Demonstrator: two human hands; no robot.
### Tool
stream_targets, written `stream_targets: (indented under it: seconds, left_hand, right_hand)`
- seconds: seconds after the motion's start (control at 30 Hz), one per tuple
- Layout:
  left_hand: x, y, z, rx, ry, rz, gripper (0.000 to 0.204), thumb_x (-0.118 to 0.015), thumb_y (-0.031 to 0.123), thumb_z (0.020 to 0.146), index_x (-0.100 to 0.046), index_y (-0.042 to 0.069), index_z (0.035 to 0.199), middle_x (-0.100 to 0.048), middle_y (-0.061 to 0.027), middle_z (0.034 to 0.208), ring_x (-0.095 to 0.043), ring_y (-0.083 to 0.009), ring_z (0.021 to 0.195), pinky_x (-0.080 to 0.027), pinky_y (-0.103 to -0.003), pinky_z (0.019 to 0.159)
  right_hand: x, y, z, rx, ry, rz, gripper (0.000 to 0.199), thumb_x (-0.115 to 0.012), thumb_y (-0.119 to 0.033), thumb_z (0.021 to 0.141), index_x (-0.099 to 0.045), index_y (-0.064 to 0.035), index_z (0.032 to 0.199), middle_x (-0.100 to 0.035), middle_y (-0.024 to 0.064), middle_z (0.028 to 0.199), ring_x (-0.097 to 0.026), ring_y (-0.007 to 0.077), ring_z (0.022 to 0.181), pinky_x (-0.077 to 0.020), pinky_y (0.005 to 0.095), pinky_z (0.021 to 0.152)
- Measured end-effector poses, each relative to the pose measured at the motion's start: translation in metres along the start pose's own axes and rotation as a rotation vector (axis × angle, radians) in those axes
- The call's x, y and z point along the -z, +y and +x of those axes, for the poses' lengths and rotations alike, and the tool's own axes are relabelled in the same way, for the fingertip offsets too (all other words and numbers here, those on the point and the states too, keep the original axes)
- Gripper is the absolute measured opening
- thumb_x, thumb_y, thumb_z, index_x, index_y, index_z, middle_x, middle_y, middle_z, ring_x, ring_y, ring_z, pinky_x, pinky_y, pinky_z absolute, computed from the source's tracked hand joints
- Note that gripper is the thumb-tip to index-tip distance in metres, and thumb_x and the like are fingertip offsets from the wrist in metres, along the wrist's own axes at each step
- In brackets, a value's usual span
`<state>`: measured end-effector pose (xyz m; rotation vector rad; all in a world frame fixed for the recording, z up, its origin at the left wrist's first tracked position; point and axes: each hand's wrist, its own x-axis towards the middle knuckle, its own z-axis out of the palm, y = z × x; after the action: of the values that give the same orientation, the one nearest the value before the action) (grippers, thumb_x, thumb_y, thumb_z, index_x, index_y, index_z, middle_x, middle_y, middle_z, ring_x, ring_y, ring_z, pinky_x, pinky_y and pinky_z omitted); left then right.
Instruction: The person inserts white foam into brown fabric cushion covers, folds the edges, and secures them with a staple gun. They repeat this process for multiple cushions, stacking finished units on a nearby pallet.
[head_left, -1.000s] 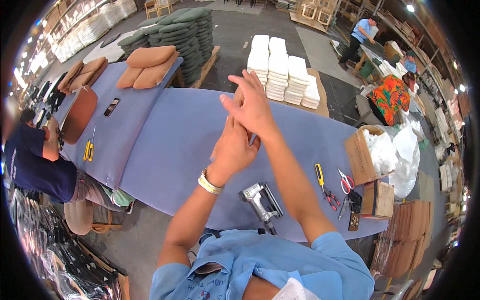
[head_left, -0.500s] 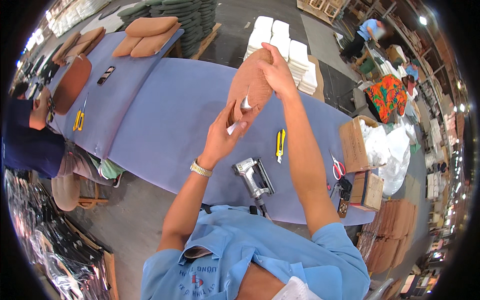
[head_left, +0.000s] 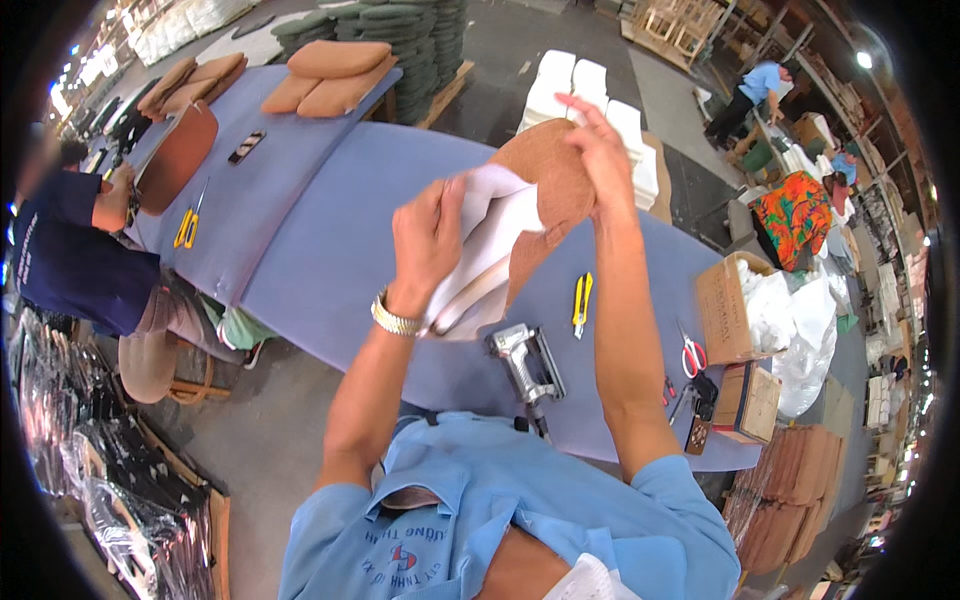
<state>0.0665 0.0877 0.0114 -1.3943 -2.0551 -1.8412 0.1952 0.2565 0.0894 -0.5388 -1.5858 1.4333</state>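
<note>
Above the blue-covered table (head_left: 340, 215) I hold a brown fabric cover (head_left: 560, 185), its white inner side (head_left: 485, 250) folded open toward my left. My left hand (head_left: 428, 235) is closed on the white-lined edge, a watch on its wrist. My right hand (head_left: 603, 160) grips the far right edge of the brown side, with a few fingertips stretched past it and slightly blurred. On the table below lies a metal staple gun (head_left: 525, 362) with its hose toward me. A yellow utility knife (head_left: 582, 305) lies right of it, near my right forearm.
Red-handled scissors (head_left: 692, 355), a small box (head_left: 748, 402) and a carton (head_left: 728, 305) with white stuffing stand at the right. White pads (head_left: 630, 130) are stacked beyond the table. Brown cushions (head_left: 335, 75) lie far left, where a co-worker (head_left: 80, 250) works.
My left hand has pulled the cover's edge left and toward me, exposing much of its white inner side. My right hand has shifted slightly right and down, still at the far edge.
</note>
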Motion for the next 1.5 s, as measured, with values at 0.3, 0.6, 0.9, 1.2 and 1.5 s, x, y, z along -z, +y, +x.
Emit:
stream_targets:
  seconds: [0.3,0.6,0.9,1.2,1.5]
  left_hand:
    - [0.028,-0.028,-0.041,0.159,-0.585,0.314,0.034,-0.059,0.031,0.101,-0.077,0.002,0.097,-0.071,-0.0264,0.088,-0.068,-0.0481,0.082,-0.055,-0.053,0.074]
    - [-0.035,-0.073,-0.135,0.465,-0.479,0.138,0.040,-0.057,0.034,0.103,-0.067,0.008,0.132,-0.070,-0.0270,0.110,-0.068,-0.0469,0.100,-0.054,-0.053,0.090]
    - [-0.044,-0.056,-0.148,0.238,-0.667,0.200,0.086,-0.071,0.035,0.092,-0.027,0.017,0.164,-0.046,-0.0274,0.153,-0.057,-0.0458,0.130,-0.053,-0.052,0.104]
    - [-0.025,-0.055,-0.140,0.159,-0.697,0.207,0.098,-0.077,0.036,0.088,-0.021,0.021,0.167,-0.038,-0.0307,0.158,-0.053,-0.0492,0.134,-0.050,-0.053,0.107]
    - [-0.042,-0.057,-0.143,-0.021,-0.726,0.442,0.084,-0.075,0.029,0.087,-0.038,0.022,0.162,-0.032,-0.0337,0.162,-0.057,-0.0494,0.127,-0.047,-0.053,0.104]
  right_hand:
    - [0.003,0.134,-0.091,-0.110,-0.011,0.097,0.045,-0.048,-0.034,0.109,-0.070,0.0052,0.114,-0.075,0.0208,0.106,-0.072,0.0239,0.085,-0.0582,0.0391,0.081]
    - [0.025,0.232,-0.172,0.028,0.035,-1.006,0.025,-0.061,-0.023,0.102,-0.071,-0.0032,0.113,-0.066,0.0159,0.131,-0.058,0.0346,0.124,-0.0501,0.0428,0.096]
    - [0.037,0.186,-0.209,-0.050,-0.012,-0.716,0.059,-0.080,-0.021,0.085,-0.055,-0.0022,0.136,-0.032,0.0268,0.163,-0.038,0.0422,0.148,-0.0382,0.0505,0.116]
    - [0.044,0.201,-0.209,-0.036,0.059,-0.600,0.031,-0.073,-0.009,0.089,-0.059,-0.0015,0.115,-0.048,0.0283,0.152,-0.051,0.0433,0.139,-0.0476,0.0471,0.108]
    - [0.043,0.199,-0.205,-0.080,0.232,-0.451,0.010,-0.067,-0.010,0.090,-0.062,-0.0016,0.092,-0.062,0.0278,0.138,-0.068,0.0363,0.116,-0.0548,0.0406,0.092]
